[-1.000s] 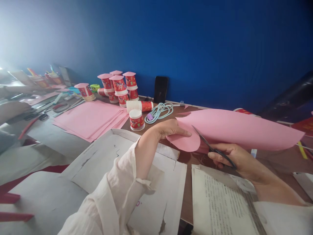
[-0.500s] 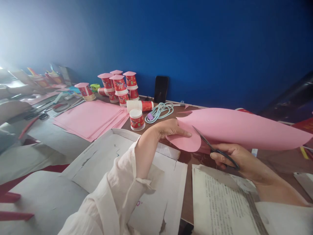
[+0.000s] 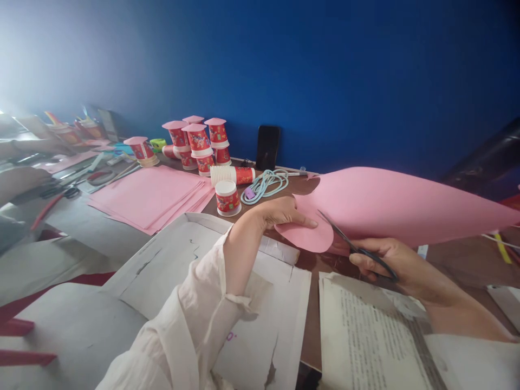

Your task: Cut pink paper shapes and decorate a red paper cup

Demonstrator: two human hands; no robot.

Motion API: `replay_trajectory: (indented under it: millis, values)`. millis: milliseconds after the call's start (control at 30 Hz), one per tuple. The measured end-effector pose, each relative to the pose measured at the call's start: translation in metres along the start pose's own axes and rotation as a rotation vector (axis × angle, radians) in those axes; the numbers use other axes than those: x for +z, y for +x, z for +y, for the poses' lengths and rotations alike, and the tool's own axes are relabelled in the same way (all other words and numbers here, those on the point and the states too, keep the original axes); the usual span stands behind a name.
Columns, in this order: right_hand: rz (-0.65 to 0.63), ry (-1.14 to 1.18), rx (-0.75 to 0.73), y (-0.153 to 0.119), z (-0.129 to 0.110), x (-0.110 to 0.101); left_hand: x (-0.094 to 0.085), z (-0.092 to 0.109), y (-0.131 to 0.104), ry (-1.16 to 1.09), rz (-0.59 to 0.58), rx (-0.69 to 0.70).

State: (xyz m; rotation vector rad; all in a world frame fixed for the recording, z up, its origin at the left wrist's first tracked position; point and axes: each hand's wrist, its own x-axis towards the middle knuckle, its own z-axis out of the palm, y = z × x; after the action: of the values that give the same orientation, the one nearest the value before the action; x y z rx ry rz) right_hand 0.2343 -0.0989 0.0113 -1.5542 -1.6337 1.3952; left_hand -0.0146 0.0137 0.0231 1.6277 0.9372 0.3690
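My left hand [image 3: 286, 212] pinches a sheet of pink paper [image 3: 377, 200], thumb on top, at a rounded part that is partly cut free. The rest of the sheet stretches right in a curved, lifted shape. Around the handles of black-handled scissors [image 3: 340, 233], my right hand [image 3: 385, 264] is closed. The blades meet the paper just right of my left thumb, at the edge of the rounded part. Below my hands lie a worn white cardboard piece [image 3: 284, 309] and a printed book or stack of pages [image 3: 361, 330].
Red paper cups with pink tops [image 3: 199, 142] stand stacked by the blue wall. Nearby are a single cup [image 3: 227, 199], a coiled pale-blue cable [image 3: 268, 185], a phone [image 3: 268, 147] and pink sheets [image 3: 150, 195]. A blurred person's arm [image 3: 24, 184] is at far left.
The large free part of the pink sheet has lifted and shifted, its upper edge now higher. Both hands and the scissors stay nearly in place.
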Motion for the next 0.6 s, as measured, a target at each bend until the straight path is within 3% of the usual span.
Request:
replay_trajectory:
  millis: [200, 600]
  values:
    - [-0.055, -0.047, 0.033, 0.003, 0.009, -0.003, -0.001, 0.004, -0.002, 0.124, 0.038, -0.024]
    - [-0.078, -0.028, 0.017, 0.002, 0.005, -0.003, -0.005, 0.015, -0.013, 0.348, 0.143, -0.066]
